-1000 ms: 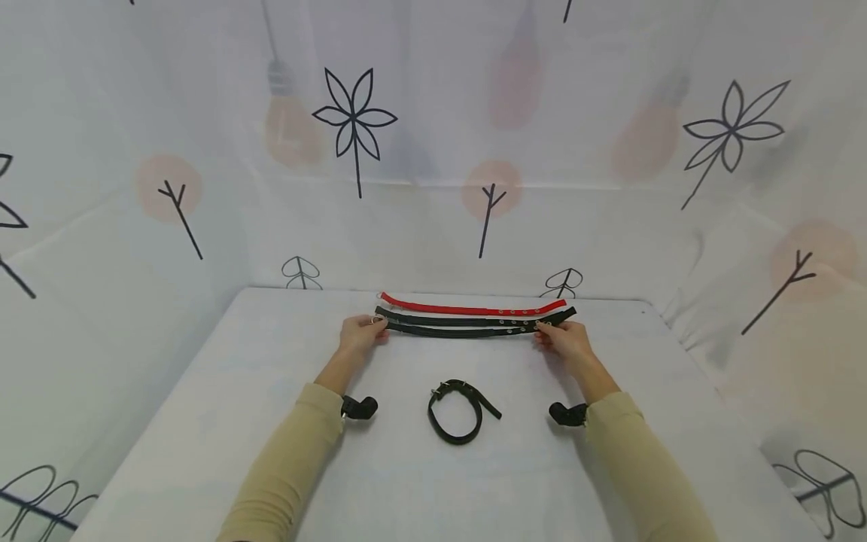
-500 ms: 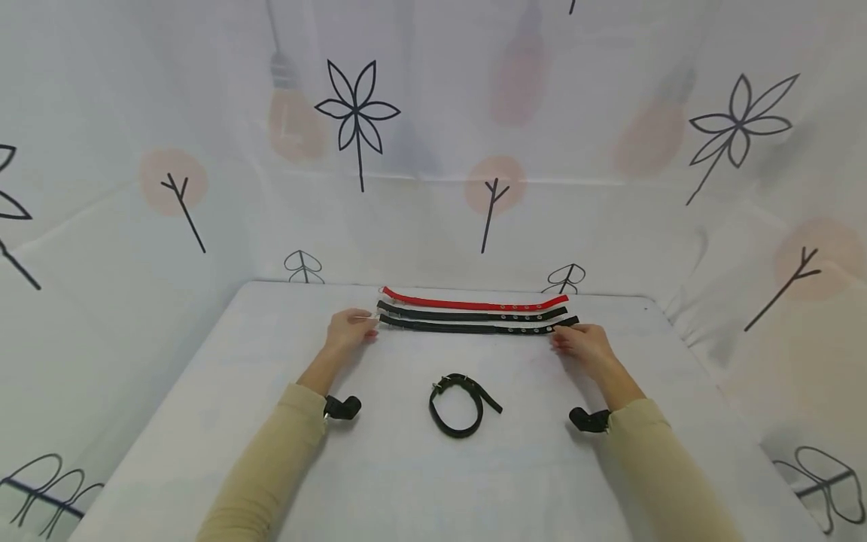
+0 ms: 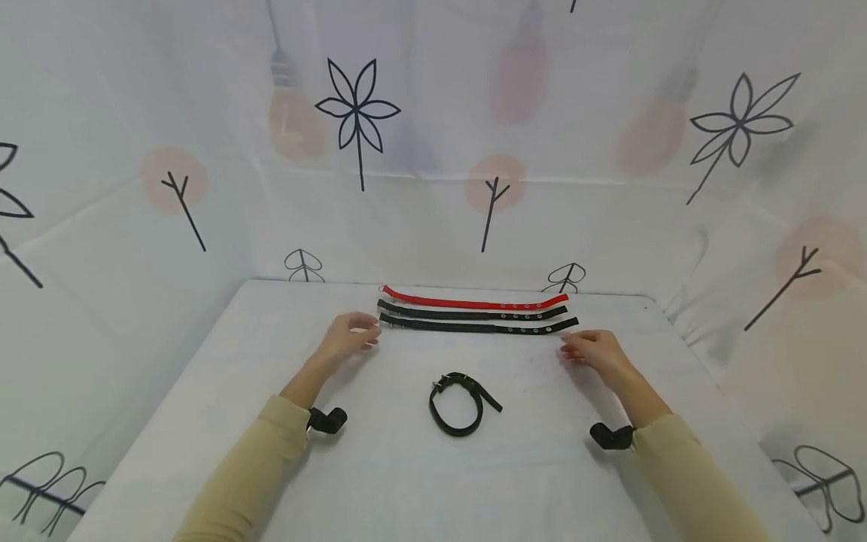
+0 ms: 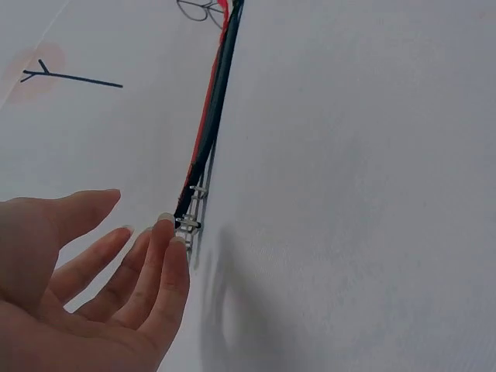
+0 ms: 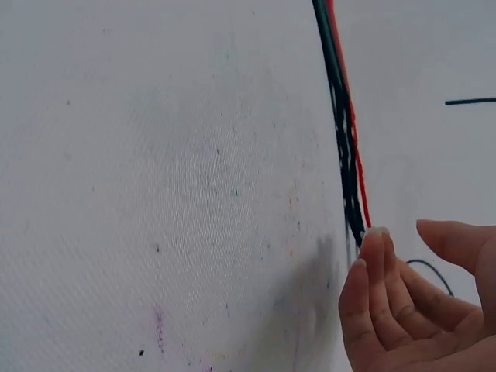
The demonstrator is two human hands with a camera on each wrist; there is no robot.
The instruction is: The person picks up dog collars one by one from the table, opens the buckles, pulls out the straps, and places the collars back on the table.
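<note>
Three collars lie stretched out side by side near the back of the table: a red collar (image 3: 467, 304) farthest, a black collar (image 3: 447, 313) in the middle and a second black collar (image 3: 460, 327) nearest. My left hand (image 3: 347, 335) is beside their buckle ends, fingers relaxed and holding nothing; in the left wrist view its thumb stands apart from the fingertips (image 4: 177, 242). By the punched ends is my right hand (image 3: 597, 351), also holding nothing, its thumb apart from the fingers (image 5: 377, 256) in the right wrist view.
A coiled black collar (image 3: 455, 432) with a metal buckle lies mid-table, between my forearms. The white table (image 3: 433, 489) ends at a patterned cloth backdrop (image 3: 420, 218) at the back and sides.
Both hands have let go of the nearest black collar and drawn outward and slightly back. That collar now lies flat, a little apart from the middle one.
</note>
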